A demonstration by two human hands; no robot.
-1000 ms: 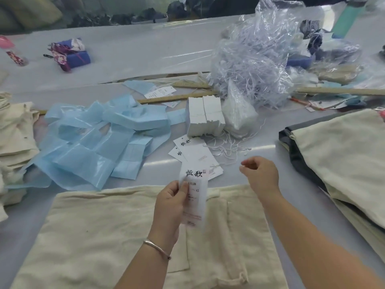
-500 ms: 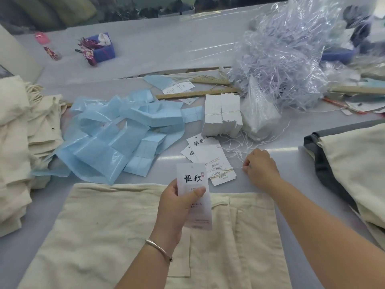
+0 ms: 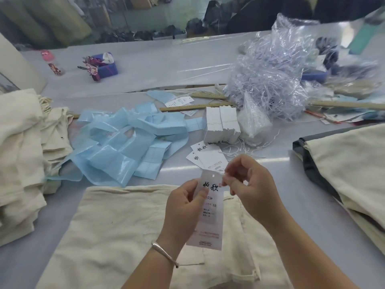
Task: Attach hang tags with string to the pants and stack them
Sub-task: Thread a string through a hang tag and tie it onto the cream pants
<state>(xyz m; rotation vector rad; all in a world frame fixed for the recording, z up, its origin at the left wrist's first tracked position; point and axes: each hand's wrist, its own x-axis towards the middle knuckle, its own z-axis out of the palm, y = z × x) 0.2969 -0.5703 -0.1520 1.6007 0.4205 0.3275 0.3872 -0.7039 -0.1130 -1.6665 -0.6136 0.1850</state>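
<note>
Hanging upright above the cream pants (image 3: 125,232): one hang tag (image 3: 210,213), punched hole at top, pinched at its left edge by the left hand (image 3: 184,207). Right hand (image 3: 253,184): fingers curled at the tag's top right corner by the hole; string in its pinch too fine to confirm. Pants: flat on the tabletop (image 3: 270,163), nearest the person. Beyond: loose tags (image 3: 205,156), bundled tag blocks (image 3: 221,125), white strings (image 3: 248,148), blue plastic bags (image 3: 125,140). Left and right edges: stacked cream garments (image 3: 23,155).
</note>
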